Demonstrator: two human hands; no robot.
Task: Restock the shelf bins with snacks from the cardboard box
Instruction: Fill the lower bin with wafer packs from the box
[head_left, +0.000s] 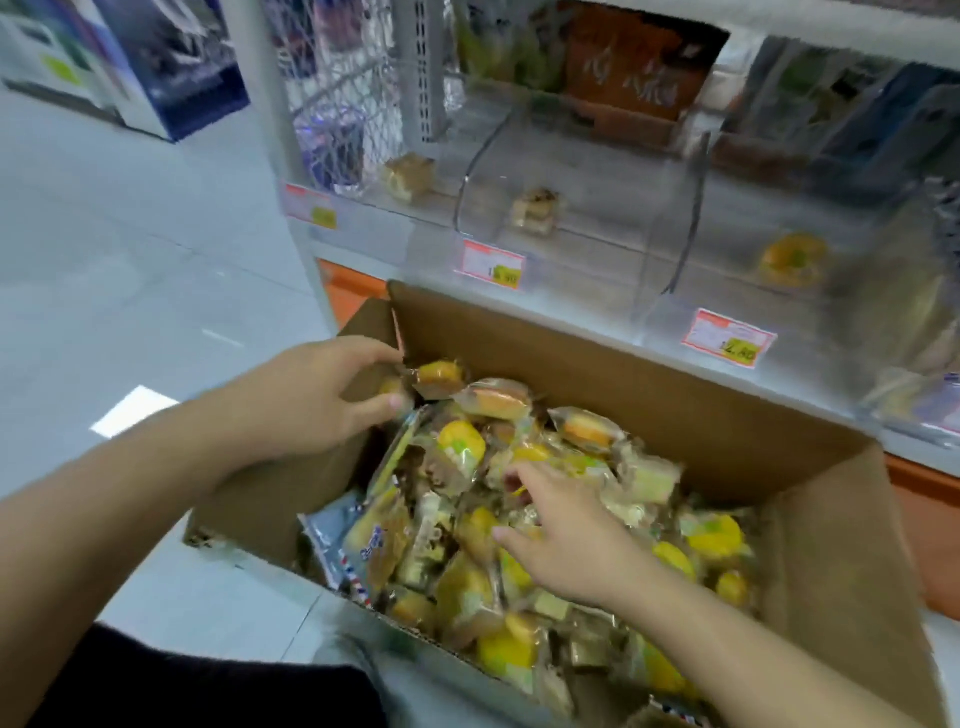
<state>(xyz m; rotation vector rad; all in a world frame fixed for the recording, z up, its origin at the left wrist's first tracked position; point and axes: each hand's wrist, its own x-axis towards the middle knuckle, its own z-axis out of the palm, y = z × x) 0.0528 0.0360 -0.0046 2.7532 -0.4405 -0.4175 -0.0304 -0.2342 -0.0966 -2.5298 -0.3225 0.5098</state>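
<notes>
Left hand (317, 400) pinches a wrapped cake (439, 376) at frame centre; right hand (563, 535), fingers spread, should grip one packet in the box (701, 415).

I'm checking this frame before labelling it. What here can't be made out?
All in the head view:
- Price tags: print blurred, unreadable.
- Right bin: contents smeared by motion blur and glare.
- Left hand: fingertips at the wrapped snack, grip unclear.
- Right hand: fingertips sunk among wrappers.
- Box: near corner cut off by the bottom edge.
</notes>
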